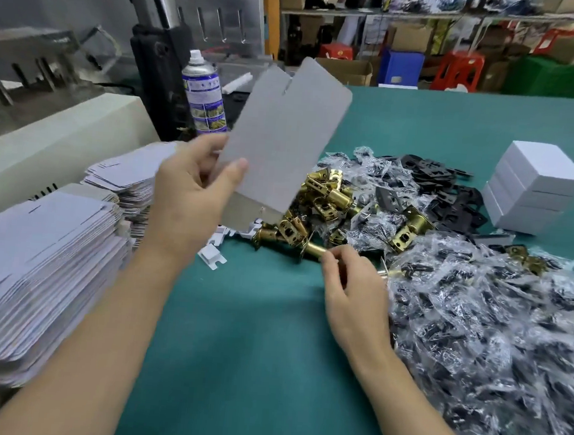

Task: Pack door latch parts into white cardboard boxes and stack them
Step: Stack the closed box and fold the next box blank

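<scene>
Both grips clenched: left hand [191, 199] raised, pinching box blank [285, 131]; right hand [351, 298] low, pinching brass latch [313, 252].

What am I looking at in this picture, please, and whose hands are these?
There is no machine here: a person wears a camera on the head, so the single picture looks forward and down at their own two hands. The left hand grips a flat, unfolded cardboard blank above the green table. The right hand pinches the end of a brass latch at the edge of a pile of latches. More flat blanks lie stacked on the left, bagged parts in clear plastic on the right, black plates behind them, and closed white boxes stacked at the far right. A spray can stands at the back.
</scene>
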Action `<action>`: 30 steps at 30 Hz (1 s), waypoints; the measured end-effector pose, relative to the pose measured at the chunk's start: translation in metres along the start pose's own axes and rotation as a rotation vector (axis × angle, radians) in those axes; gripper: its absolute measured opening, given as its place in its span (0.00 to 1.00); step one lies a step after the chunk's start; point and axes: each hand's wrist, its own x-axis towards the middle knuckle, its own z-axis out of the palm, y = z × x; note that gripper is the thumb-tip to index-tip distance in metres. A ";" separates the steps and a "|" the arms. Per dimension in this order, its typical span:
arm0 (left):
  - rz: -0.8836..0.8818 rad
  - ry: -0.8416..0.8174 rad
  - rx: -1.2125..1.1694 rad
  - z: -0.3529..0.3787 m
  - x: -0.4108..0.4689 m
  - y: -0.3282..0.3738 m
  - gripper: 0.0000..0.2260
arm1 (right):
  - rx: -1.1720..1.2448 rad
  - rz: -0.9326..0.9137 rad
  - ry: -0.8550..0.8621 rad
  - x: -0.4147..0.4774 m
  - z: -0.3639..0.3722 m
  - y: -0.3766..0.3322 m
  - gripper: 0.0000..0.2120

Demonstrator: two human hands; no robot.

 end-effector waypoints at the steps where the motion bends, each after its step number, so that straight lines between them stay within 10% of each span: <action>1: -0.077 -0.068 -0.153 0.014 -0.013 -0.001 0.11 | 0.134 -0.010 -0.015 -0.003 0.000 -0.004 0.11; 5: -0.204 -0.179 -0.288 0.044 -0.053 -0.022 0.10 | 0.576 0.080 -0.009 -0.006 -0.002 -0.015 0.12; 14: -0.494 -0.203 -0.648 0.031 -0.071 -0.034 0.35 | 0.707 0.260 -0.302 -0.006 -0.001 -0.016 0.11; 20: -0.459 -0.351 -0.665 0.032 -0.073 -0.034 0.33 | 0.729 0.357 -0.452 -0.010 -0.002 -0.028 0.19; 30: -0.230 -0.299 -0.337 0.028 -0.068 -0.048 0.31 | 0.739 0.356 -0.735 -0.015 -0.008 -0.039 0.57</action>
